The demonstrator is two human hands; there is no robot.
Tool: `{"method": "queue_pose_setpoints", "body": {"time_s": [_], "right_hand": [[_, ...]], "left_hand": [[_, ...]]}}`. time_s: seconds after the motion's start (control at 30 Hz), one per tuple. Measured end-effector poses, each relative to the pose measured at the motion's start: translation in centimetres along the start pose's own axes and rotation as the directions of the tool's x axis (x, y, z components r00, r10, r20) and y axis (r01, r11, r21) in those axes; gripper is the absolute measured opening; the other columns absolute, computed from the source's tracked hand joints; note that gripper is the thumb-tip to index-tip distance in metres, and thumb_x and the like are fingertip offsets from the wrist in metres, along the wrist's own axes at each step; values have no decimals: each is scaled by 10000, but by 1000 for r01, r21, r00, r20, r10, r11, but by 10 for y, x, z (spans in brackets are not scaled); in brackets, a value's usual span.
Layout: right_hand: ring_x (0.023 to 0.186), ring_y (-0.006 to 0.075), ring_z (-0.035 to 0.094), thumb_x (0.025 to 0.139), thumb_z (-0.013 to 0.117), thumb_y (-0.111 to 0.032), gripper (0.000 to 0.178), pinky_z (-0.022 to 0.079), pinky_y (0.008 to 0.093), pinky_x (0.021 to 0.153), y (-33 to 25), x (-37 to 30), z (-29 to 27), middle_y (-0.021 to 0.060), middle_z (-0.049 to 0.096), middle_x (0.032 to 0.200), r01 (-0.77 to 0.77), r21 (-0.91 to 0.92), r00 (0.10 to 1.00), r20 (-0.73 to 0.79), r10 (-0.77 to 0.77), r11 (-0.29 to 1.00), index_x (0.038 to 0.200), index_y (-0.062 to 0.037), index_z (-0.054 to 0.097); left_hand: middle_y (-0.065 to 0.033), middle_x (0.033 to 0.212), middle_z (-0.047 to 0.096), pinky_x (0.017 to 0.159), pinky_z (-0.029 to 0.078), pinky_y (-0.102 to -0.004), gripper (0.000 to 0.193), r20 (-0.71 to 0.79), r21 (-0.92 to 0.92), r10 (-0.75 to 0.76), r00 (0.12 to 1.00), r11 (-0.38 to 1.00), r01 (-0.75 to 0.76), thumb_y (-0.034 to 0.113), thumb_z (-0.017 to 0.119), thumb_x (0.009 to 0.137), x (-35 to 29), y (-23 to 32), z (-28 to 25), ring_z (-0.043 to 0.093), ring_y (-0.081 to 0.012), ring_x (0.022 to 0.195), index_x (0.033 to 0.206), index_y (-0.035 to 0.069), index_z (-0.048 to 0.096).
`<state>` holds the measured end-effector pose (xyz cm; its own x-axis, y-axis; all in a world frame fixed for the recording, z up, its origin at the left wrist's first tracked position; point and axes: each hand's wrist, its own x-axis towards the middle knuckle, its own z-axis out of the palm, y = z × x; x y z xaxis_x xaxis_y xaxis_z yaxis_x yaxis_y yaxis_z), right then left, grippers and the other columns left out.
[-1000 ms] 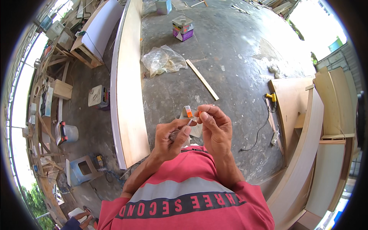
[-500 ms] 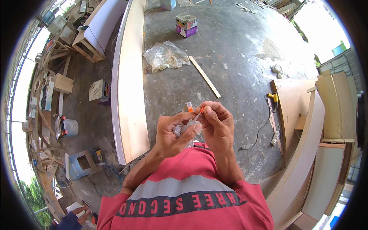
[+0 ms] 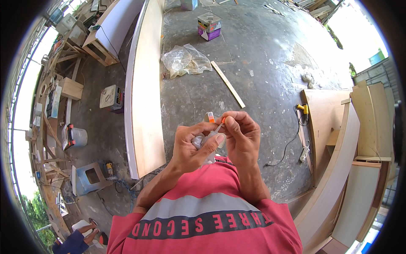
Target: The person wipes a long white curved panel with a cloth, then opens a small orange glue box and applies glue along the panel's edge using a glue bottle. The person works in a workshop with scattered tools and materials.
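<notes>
My left hand [image 3: 189, 147] is wrapped round a small whitish squeeze bottle [image 3: 210, 136] with a narrow nozzle, in front of my chest. My right hand [image 3: 244, 134] pinches a small orange cap [image 3: 223, 121] at the nozzle's tip between thumb and fingers. Whether the cap is still seated on the nozzle I cannot tell. Just beyond my left fingers shows a small white-and-orange piece [image 3: 211, 117], its lower part hidden by the hand. Crumpled whitish material [image 3: 197, 142] sits in my left palm, partly covered.
A long wooden panel [image 3: 146, 97] stands to my left, and curved wooden furniture [image 3: 334, 156] to my right. Ahead on the floor lie a plastic sheet [image 3: 187, 60], a wood strip [image 3: 228, 84] and a square can [image 3: 209, 25]. A yellow power tool [image 3: 303, 109] rests on the right. Another person [image 3: 78, 240] is at lower left.
Both hands keep nearly the same grip on the bottle and cap. The surroundings have shifted slightly in view, and more of the person at lower left shows.
</notes>
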<state>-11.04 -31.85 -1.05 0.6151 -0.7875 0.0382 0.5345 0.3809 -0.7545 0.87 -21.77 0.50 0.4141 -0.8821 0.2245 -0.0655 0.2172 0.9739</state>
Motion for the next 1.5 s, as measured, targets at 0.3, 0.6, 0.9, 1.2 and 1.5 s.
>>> {"method": "queue_pose_setpoints", "body": {"time_s": [0.3,0.6,0.9,1.2,1.5], "right_hand": [[849,128,665,955,647,38,59,561,250,697,-15,5,-2,75,646,918,272,-217,954,190,-233,938,1007,15,660],[817,125,631,945,604,113,115,550,249,698,-27,6,-1,67,588,901,412,-351,900,300,-316,841,997,19,644],[759,155,638,888,672,104,114,534,273,646,-43,17,-1,120,646,904,433,-390,862,443,-247,812,954,14,649],[763,283,572,833,734,-6,149,462,389,689,-47,37,-8,101,588,814,628,-675,708,702,75,387,896,-36,601],[673,256,511,938,670,-93,124,408,372,648,-37,67,-4,92,533,728,737,-594,560,804,200,322,852,-34,602]], "left_hand": [[12,645,586,509,383,-214,311,41,-33,-16,999,999,17,54,675,930,2,10,6,471,-5,594,1221,-54,692],[24,608,540,485,356,-211,284,36,-79,9,999,997,-6,42,666,937,9,23,13,458,-1,576,1200,-62,699],[-26,632,613,499,389,-216,199,138,-127,36,990,992,-18,67,674,907,13,18,-1,505,-24,570,1025,-74,749],[-77,636,643,492,410,-248,238,242,-34,99,965,995,-93,92,653,752,2,-18,-31,564,-79,517,925,-45,742],[-114,712,652,502,430,-321,284,68,272,293,954,914,-300,9,761,769,-12,-27,-29,598,-205,534,1049,-18,724]]}}
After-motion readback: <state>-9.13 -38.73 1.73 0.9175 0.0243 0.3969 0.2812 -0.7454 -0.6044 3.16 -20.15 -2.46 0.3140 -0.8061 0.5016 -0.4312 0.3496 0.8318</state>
